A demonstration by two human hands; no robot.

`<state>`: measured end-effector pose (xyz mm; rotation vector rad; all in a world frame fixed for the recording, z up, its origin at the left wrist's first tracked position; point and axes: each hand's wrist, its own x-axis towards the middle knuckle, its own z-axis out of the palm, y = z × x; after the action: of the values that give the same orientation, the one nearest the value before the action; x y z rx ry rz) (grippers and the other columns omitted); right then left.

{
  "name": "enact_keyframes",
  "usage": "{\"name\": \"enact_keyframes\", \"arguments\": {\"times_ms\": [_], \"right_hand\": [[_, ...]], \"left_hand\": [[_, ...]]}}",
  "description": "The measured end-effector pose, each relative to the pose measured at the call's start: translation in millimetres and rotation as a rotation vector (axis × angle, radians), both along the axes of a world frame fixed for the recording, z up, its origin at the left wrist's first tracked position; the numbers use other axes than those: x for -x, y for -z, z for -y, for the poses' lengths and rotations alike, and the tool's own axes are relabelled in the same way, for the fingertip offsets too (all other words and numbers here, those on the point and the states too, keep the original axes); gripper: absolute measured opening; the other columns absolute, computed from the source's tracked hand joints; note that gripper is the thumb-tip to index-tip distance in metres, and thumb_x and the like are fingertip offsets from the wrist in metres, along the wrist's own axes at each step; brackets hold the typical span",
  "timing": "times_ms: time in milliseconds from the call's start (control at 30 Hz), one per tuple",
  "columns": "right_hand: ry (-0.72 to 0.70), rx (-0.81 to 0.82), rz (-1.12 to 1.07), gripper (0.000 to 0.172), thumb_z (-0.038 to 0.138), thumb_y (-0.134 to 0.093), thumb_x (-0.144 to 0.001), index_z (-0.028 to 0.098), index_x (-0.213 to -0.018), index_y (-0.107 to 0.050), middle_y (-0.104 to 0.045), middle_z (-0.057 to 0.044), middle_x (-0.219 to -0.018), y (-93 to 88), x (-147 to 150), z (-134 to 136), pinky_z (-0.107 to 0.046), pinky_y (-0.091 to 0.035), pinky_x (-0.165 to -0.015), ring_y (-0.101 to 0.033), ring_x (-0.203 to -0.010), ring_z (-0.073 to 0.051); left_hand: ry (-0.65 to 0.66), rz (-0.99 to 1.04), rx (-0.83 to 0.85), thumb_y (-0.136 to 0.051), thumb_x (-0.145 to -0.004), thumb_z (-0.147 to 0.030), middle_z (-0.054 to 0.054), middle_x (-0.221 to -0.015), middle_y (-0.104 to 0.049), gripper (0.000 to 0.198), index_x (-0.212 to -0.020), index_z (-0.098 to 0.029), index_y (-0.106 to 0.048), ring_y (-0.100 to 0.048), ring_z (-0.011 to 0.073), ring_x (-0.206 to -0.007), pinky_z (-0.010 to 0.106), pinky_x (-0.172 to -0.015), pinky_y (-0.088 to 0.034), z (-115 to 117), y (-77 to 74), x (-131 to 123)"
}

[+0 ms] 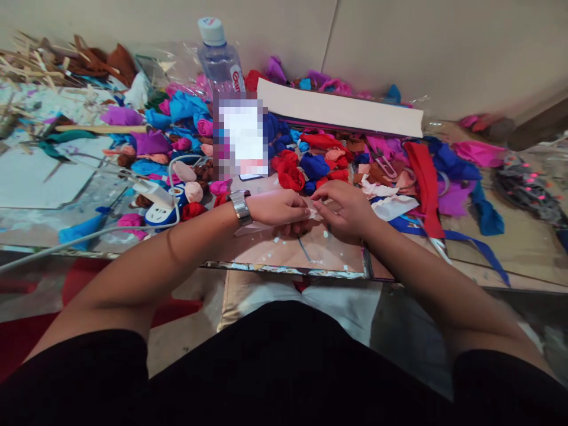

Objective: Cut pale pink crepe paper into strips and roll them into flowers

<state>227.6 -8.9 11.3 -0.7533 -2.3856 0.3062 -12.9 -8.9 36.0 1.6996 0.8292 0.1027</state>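
My left hand (279,208), with a metal watch (241,207) on its wrist, is closed in a pinch on a thin, pale paper strip (316,214). My right hand (345,210) pinches the same strip from the other side, its fingertips close to the left thumb. Part of the pale paper shows below the left wrist; the rest lies hidden under the fingers. Just beyond both hands are a rolled red paper flower (289,170) and a blue one (314,166). White paper scraps (394,205) lie beside my right hand.
A phone (243,139) leans against a plastic bottle (220,59). A power strip (160,207) with a white cable is at left. Behind lies a long pale board (339,107). Scissors (384,163), a red strip (425,189) and a blue ribbon (481,245) are at right.
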Motion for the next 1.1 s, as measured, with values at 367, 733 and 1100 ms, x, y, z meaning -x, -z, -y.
{"name": "enact_keyframes", "arguments": {"times_ms": [367,733,1100], "right_hand": [[-0.163,-0.038,0.211,0.024,0.029,-0.049,-0.102,0.018,-0.116,-0.065,-0.074,-0.014,-0.121,-28.3,45.3,-27.3,-0.042,-0.046,-0.094,-0.062,-0.108,-0.029],[-0.064,-0.21,0.612,0.024,0.023,-0.06,-0.097,0.021,-0.12,-0.067,-0.07,-0.012,-0.099,-38.8,102.5,-67.4,-0.036,-0.03,-0.077,-0.058,-0.091,-0.028],[-0.081,-0.299,0.602,0.031,0.02,-0.06,-0.094,0.018,-0.124,-0.065,-0.077,-0.011,-0.105,-24.4,107.0,-73.6,-0.038,-0.03,-0.086,-0.063,-0.095,-0.028]], "left_hand": [[0.148,-0.059,-0.252,-0.058,-0.097,-0.037,0.004,-0.073,-0.076,0.029,-0.088,-0.014,-0.074,-0.065,0.0111,-0.056,0.022,-0.056,-0.047,4.8,7.9,-3.1],[0.365,-0.18,-0.515,-0.056,-0.098,-0.031,0.003,-0.089,-0.08,0.029,-0.103,-0.021,-0.082,-0.066,0.0127,-0.074,0.024,-0.068,-0.04,4.9,-3.6,-3.7],[0.328,-0.209,-0.55,-0.056,-0.098,-0.035,0.005,-0.09,-0.08,0.032,-0.103,-0.02,-0.083,-0.064,0.0142,-0.073,0.027,-0.065,-0.036,6.1,0.6,-5.4]]}}
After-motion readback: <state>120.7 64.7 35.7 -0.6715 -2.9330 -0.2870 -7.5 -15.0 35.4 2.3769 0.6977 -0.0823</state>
